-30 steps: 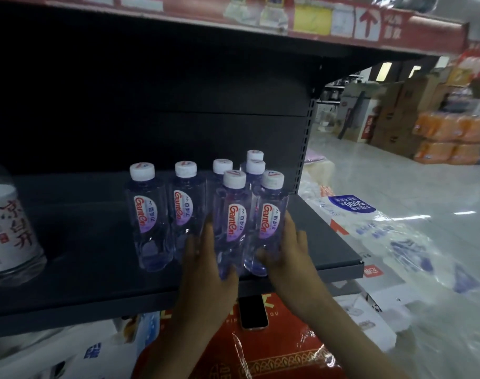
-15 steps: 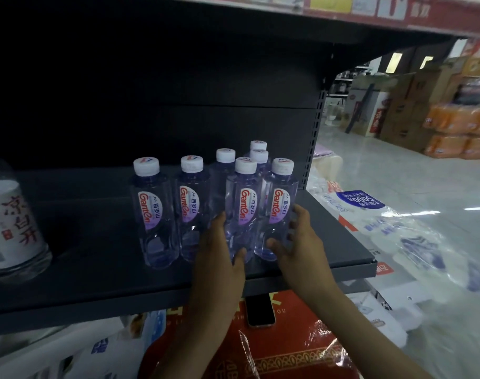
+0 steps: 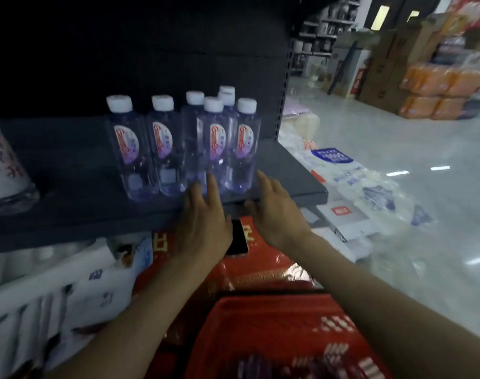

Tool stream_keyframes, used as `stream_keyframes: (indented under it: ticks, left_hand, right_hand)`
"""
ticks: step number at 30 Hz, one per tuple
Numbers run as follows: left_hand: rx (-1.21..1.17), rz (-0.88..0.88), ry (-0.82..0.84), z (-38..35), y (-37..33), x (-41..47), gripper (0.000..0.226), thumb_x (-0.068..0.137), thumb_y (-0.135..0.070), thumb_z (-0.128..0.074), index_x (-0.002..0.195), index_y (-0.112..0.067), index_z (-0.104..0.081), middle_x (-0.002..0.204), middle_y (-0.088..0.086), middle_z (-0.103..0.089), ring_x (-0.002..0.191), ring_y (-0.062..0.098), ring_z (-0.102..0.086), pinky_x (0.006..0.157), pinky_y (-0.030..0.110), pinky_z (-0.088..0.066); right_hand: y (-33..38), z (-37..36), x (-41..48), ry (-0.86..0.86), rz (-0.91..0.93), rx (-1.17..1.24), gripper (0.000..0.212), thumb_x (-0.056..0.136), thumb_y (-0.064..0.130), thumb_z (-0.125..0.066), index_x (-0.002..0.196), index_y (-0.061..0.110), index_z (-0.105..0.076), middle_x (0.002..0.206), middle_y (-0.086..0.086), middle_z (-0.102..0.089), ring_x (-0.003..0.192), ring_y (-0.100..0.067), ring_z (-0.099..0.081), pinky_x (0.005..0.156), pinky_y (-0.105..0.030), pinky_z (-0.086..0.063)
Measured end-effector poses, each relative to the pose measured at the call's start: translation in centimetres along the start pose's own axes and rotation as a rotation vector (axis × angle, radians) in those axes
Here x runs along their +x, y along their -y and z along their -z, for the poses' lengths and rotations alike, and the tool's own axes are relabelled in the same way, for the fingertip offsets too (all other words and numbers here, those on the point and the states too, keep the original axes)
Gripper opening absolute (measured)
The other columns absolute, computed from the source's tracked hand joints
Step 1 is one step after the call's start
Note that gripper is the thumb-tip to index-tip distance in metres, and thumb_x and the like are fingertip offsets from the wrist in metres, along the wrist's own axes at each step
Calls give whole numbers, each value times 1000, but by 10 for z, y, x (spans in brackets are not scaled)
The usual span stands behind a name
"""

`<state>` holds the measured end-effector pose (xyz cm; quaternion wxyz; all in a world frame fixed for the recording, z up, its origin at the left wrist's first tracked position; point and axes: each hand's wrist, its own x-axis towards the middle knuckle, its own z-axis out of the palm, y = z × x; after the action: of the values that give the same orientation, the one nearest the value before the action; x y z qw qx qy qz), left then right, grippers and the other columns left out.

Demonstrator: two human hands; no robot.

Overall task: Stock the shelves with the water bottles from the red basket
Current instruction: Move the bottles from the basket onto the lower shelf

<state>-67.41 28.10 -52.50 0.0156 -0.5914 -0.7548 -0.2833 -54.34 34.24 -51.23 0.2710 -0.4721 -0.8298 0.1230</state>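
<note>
Water bottles [image 3: 217, 149] clear w/ white caps, upright; left hand [image 3: 203, 222], right hand [image 3: 277, 212] fingers straight, empty.

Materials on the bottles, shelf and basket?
Bottles: clear, glossy plastic by the look; the shelf shows through them, caps opaque white. Shelf: matte dark grey, thin flat lip, probably painted metal. Basket: red, slotted wall, likely moulded plastic, though blurred.

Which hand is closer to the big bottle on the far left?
The left hand. It lies at the front edge of the shelf, off to the right of the big bottle; the right hand is even farther right.
</note>
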Motion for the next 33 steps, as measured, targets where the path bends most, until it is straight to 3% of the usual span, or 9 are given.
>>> stream_keyframes:
  ticks: [4, 8, 12, 15, 17, 21, 27, 30, 33]
  left_hand:
    - [201, -194, 184, -17, -18, -58, 84, 93, -32, -54, 154, -10, -1, 159, 22, -5, 148, 37, -3, 119, 46, -15]
    - [291, -359, 392, -40, -33, -122, 79, 94, -36, -51, 155, -12, -5, 159, 18, -13, 148, 34, -9, 118, 44, -18]
    - [270, -182, 843, -81, -26, -180, 68, 91, -38, -54, 149, -14, -26, 145, 15, -39, 133, 33, -40, 106, 41, -39]
    - [253, -99, 1166, -111, -9, -215, 43, 94, -26, -52, 134, -11, -49, 136, 14, -54, 120, 30, -55, 94, 32, -45]
    - [290, -71, 1264, -130, 4, -232, 42, 96, -21, -49, 137, -10, -47, 136, 15, -56, 120, 30, -56, 91, 30, -45]
    - [320, 84, 1345, -163, 20, -236, 74, 92, -24, -56, 152, -14, -14, 140, 20, -51, 120, 34, -56, 93, 35, -46]
    - [384, 209, 1422, -207, 31, -225, 87, 94, -17, -54, 152, -9, 10, 141, 24, -49, 120, 35, -55, 99, 40, -46]
    - [318, 246, 1316, -217, 38, -217, 78, 92, -21, -56, 153, -18, -8, 144, 19, -46, 125, 36, -51, 104, 42, -43]
    - [315, 288, 1093, -219, 49, -205, 67, 91, -21, -55, 150, -31, -24, 145, 15, -47, 129, 34, -49, 105, 39, -43]
  right_hand:
    - [-16, 9, -65, 130, -29, -251, 66, 98, 33, -49, 154, 10, -24, 156, -10, -33, 143, -31, -32, 113, -52, -32]
    - [-52, 18, -143, 259, -119, -295, 61, 99, 29, -47, 153, 10, -25, 155, -11, -32, 145, -32, -29, 114, -52, -32]
    - [-99, 7, -215, 396, -326, -190, 43, 93, 18, -52, 134, 5, -48, 132, -22, -51, 119, -42, -54, 96, -48, -48]
    - [-122, -16, -262, 621, -416, -134, 36, 94, 15, -53, 129, 6, -57, 130, -19, -60, 119, -37, -59, 97, -38, -48]
    - [-127, -34, -281, 833, -410, -136, 37, 97, 13, -50, 132, 5, -56, 132, -17, -60, 120, -34, -58, 94, -33, -46]
    - [-129, -68, -290, 1019, -384, -41, 51, 97, 9, -46, 148, 7, -39, 146, -20, -48, 129, -35, -50, 105, -36, -42]
    - [-138, -111, -286, 1067, -253, 16, 65, 98, 1, -46, 156, 18, -24, 159, -17, -28, 142, -38, -33, 111, -37, -31]
    - [-140, -139, -283, 989, -216, -10, 71, 91, 3, -54, 154, 23, -26, 145, -19, -38, 127, -42, -49, 100, -47, -46]
    - [-138, -151, -279, 908, -62, -75, 73, 91, 3, -56, 154, 19, -24, 157, -8, -27, 135, -33, -40, 102, -43, -40]
